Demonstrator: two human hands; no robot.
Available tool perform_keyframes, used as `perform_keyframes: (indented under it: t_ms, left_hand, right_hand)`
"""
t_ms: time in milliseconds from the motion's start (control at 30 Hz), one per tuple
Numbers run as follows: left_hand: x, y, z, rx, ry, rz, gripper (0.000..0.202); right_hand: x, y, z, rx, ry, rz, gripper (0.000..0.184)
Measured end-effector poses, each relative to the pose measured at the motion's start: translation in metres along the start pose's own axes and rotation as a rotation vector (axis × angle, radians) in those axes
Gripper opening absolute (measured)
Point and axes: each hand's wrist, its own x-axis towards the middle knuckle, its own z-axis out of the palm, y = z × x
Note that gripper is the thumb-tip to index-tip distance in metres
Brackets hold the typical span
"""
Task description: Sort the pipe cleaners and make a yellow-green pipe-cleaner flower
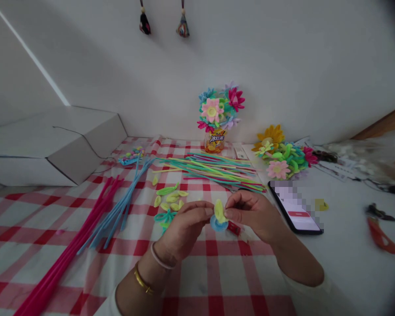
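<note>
In front of me, my left hand (pixel 190 223) pinches the left edge of a round light-blue pipe-cleaner coil (pixel 219 225). A yellow pipe-cleaner petal (pixel 219 210) stands upright against the coil's upper edge, its right side between the thumb and fingers of my right hand (pixel 255 216). The fingertips of both hands nearly meet around these pieces, and exactly how the two join is hard to make out. Left of my hands lie several loose yellow petals (pixel 165 206), a green leaf loop (pixel 167 190) and a teal looped piece (pixel 166 217).
Pink stems (pixel 82 232) and blue stems (pixel 123 204) lie left on the checked cloth (pixel 197 281); mixed stems (pixel 213 171) lie behind my hands. A flower-filled jar (pixel 214 141) stands at the back. Rightward are a phone (pixel 296 210), finished flowers (pixel 283 160) and red-handled pliers (pixel 382 235).
</note>
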Motion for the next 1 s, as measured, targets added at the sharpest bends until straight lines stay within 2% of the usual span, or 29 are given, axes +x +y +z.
perform_keyframes:
  t_ms: [367, 600, 767, 1000]
  left_hand:
    - [0.0, -0.004, 0.001, 0.119, 0.011, -0.021, 0.016]
    - [0.0, -0.002, 0.004, 0.076, 0.043, 0.085, 0.013]
    - [0.002, -0.003, 0.005, 0.017, 0.102, 0.171, 0.017]
    - [0.003, -0.002, 0.006, 0.039, 0.088, 0.181, 0.018]
  right_hand:
    - [0.002, 0.006, 0.002, -0.066, 0.033, -0.054, 0.019]
    - [0.003, 0.004, 0.002, 0.087, 0.025, -0.092, 0.025]
    - [0.002, 0.011, 0.007, 0.116, -0.032, -0.002, 0.021]
    - [0.004, 0.02, 0.015, 0.162, 0.051, -0.046, 0.017]
